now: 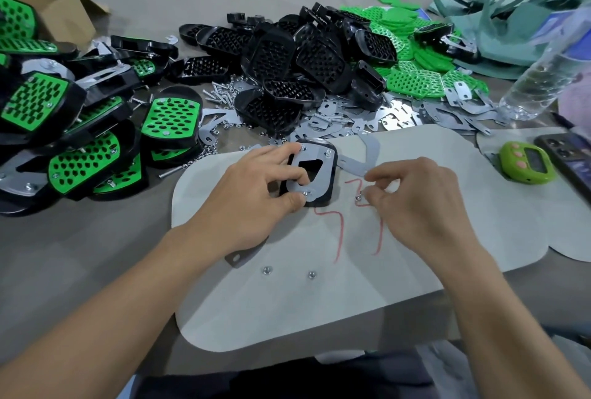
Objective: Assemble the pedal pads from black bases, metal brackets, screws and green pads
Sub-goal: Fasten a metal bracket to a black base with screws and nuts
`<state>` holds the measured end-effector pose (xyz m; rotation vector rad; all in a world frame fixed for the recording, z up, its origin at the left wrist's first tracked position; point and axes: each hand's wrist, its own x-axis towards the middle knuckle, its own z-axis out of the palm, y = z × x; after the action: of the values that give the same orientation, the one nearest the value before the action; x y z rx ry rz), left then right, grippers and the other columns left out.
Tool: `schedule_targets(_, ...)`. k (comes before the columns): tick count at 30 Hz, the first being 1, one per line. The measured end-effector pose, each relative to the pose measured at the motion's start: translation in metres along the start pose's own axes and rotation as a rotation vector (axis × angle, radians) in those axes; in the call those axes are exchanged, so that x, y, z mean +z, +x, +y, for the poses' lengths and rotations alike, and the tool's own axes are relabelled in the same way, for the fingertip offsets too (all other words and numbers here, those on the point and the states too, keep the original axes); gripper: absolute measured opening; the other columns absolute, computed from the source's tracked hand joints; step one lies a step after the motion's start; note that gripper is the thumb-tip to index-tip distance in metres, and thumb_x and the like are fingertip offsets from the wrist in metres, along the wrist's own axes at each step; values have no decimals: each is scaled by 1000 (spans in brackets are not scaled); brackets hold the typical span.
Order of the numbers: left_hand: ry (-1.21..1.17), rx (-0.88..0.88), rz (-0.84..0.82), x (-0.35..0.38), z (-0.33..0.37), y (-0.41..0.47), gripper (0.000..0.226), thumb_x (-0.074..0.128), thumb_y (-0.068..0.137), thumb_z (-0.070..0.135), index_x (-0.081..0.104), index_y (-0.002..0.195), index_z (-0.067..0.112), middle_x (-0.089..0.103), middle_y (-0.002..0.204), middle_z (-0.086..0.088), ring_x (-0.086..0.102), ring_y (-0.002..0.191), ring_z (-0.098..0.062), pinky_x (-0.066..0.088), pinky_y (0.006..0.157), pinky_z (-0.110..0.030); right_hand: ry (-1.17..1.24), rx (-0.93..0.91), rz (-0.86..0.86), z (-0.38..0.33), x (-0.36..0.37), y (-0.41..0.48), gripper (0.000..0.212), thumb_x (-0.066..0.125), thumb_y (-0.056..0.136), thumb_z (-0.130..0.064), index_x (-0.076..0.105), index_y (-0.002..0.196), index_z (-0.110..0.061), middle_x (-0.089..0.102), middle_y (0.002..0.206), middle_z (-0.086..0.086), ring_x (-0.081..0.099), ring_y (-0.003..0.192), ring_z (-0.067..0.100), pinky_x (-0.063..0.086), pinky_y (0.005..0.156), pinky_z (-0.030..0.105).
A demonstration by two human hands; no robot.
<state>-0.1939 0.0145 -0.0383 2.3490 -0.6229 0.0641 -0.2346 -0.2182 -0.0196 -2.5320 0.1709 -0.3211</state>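
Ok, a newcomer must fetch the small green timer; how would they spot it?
Start at the big pale rounded sheet before the person and go past its right edge. There, beside a dark smartphone, lies the rounded lime-green plastic timer; unlike the perforated green pads, it has pink buttons and a screen.

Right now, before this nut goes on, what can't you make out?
Head view only.
Black base underside: faces the mat; pad fitted or not, hidden.
Loose bracket: mostly under the left hand's wrist.
Nut at the right hand: too small to tell pinched or just touched.
Phone: cut by the right edge.
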Motion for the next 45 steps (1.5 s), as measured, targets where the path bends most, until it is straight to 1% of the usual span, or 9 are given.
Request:
schedule_targets(5,40,26,-15,4,2,-3,13,73,92,24,64,101,27,41,158,12,28,145,-2,14,102,1,-36,-25,-35,-3,10,-3,16,75,83,-12,76,75,-26,67,70,-16,57,70,-2,37,66,1)
schedule_targets(9,43,37,-44,4,5,-3,14,71,96,26,62,106,23,34,163,7,22,149,-1,12,103,1,17,-11,-27,-5,7,-1,21,71,85,-9,75,74,-26,64,61,-17,59,70,-2,41,63,7)
schedule_targets(12,35,23,-43,3,7,-3,14,71,94,25,63,105,23,33,163,8,24,147,-1,12,101,3,171,-23,25,-16,4,-3,21,75,83,-13,74,70,-29,61,57,-23,58,63,-3,39,57,7)
schedule_targets(18,9,32,-40,0,5,-1,16,74,92,22,68,106,22,39,161,5,29,144,-4,14,101,3,258,-137,-115,-47,26,-8,20,80,80,-15,76,72,-33,61,63,-28,57,65,-6,38,60,7)
schedule_targets(24,-21,55,-35,0,1,3,18,80,87,21,71,103,22,45,157,2,33,135,-2,15,96,6,157,-195,-85,-49,30,-8,13,78,82,-16,78,82,-29,53,62,-20,50,71,-8,36,67,7)
schedule_targets(28,-22,61,-33,0,1,3,20,81,86,22,72,104,20,46,156,2,34,133,-3,15,96,6,44,-234,-71,-54,28,-9,6,77,85,-22,79,85,-27,58,68,-14,47,72,5,33,67,23)
schedule_targets(36,-18,13,-87,-4,-6,4,35,80,83,13,71,114,25,38,160,14,32,142,-1,22,103,-4,-68,-243,-64,-63,28,-11,11,71,88,-23,74,80,-17,63,72,-3,54,77,19,38,70,34)
schedule_targets(41,-18,23,-72,-2,-6,3,34,79,84,15,71,116,26,36,161,14,28,144,1,14,103,3,-81,-246,-52,-63,31,-11,11,69,90,-21,71,80,-17,51,69,-8,45,76,16,21,64,28)
schedule_targets(45,-18,13,-50,-1,-5,3,32,81,81,17,70,109,28,39,160,13,32,144,-2,19,104,-2,-14,-212,-52,-60,31,-11,11,71,89,-21,72,78,-20,47,63,-13,43,71,13,21,62,27)
